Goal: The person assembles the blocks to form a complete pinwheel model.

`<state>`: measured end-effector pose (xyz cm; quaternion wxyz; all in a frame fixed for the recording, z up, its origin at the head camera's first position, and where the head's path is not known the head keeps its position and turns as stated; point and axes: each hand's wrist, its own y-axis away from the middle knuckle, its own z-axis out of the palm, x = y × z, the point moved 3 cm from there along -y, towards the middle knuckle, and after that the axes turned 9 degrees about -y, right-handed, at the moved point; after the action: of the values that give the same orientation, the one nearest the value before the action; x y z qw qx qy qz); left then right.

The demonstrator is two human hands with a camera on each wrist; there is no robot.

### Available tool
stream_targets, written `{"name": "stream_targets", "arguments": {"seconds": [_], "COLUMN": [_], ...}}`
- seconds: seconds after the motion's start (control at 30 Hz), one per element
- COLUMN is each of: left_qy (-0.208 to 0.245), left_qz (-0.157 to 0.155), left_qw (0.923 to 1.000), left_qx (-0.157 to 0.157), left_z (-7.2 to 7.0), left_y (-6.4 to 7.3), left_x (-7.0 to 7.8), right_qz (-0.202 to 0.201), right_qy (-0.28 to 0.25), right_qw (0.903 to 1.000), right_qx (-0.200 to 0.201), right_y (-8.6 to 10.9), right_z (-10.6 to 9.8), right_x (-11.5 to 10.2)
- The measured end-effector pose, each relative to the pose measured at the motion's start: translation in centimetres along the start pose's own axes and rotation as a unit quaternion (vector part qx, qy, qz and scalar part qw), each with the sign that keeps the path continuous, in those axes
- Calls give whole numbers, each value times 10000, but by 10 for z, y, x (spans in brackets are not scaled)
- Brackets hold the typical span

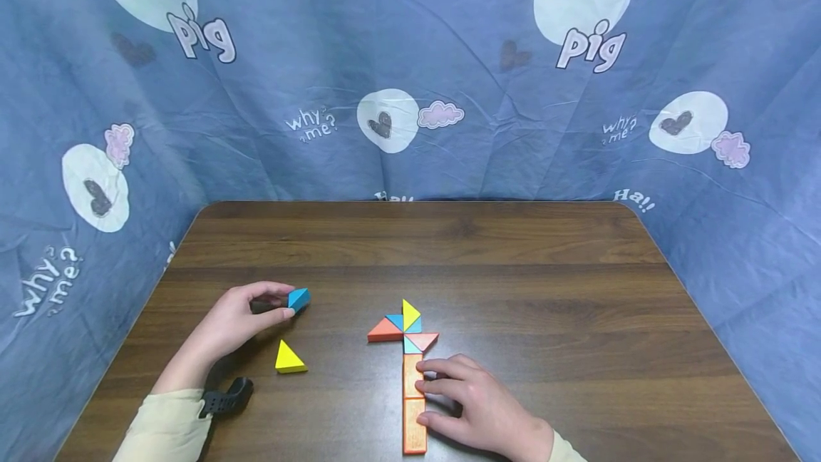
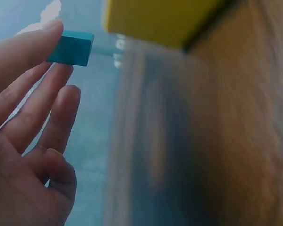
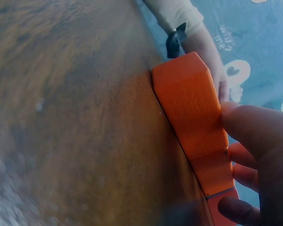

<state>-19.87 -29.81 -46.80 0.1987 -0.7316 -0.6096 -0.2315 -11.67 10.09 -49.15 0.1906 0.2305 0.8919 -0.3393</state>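
My left hand (image 1: 246,312) pinches a small blue triangular block (image 1: 298,299) between thumb and fingertips at the left of the table. In the left wrist view, the blue block (image 2: 75,48) projects past the thumb tip. Just below that hand lies a loose yellow triangular block (image 1: 291,358). My right hand (image 1: 477,401) rests its extended fingertips and thumb along the right side of two orange rectangular blocks (image 1: 415,428), laid end to end. Above them sits a pinwheel of triangles: a yellow one (image 1: 410,314), a red one (image 1: 385,329), a pale red one (image 1: 422,341) and several blue ones.
The brown wooden table (image 1: 545,284) has a straight back edge. A blue printed cloth (image 1: 474,148) hangs behind it and along both sides. On the left wrist is a black band (image 1: 224,399), part of it sticking out over the table.
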Motion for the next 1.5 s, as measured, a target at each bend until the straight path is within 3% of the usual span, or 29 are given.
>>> {"name": "stream_targets", "arguments": {"seconds": [0.3, 0.57, 0.8, 1.07, 1.5], "left_qy": [-246, -29, 228, 173, 280], "left_qz": [221, 474, 749, 910, 1038], "left_qw": [9988, 9981, 9963, 9953, 9933], "left_qx": [374, 380, 366, 297, 431], "left_z": [-10, 0, 18, 40, 75], "left_y": [14, 17, 19, 20, 23], "left_x": [40, 74, 92, 110, 123], "right_qz": [78, 9, -14, 34, 125], "right_qy": [-27, -34, -52, -48, 16], "right_qw": [9999, 10000, 10000, 10000, 9998], "right_qx": [-132, 9, 25, -39, -127], "right_y": [-1, 0, -1, -1, 1], "right_z": [1, 0, -1, -1, 1], "right_x": [0, 0, 0, 0, 3]}}
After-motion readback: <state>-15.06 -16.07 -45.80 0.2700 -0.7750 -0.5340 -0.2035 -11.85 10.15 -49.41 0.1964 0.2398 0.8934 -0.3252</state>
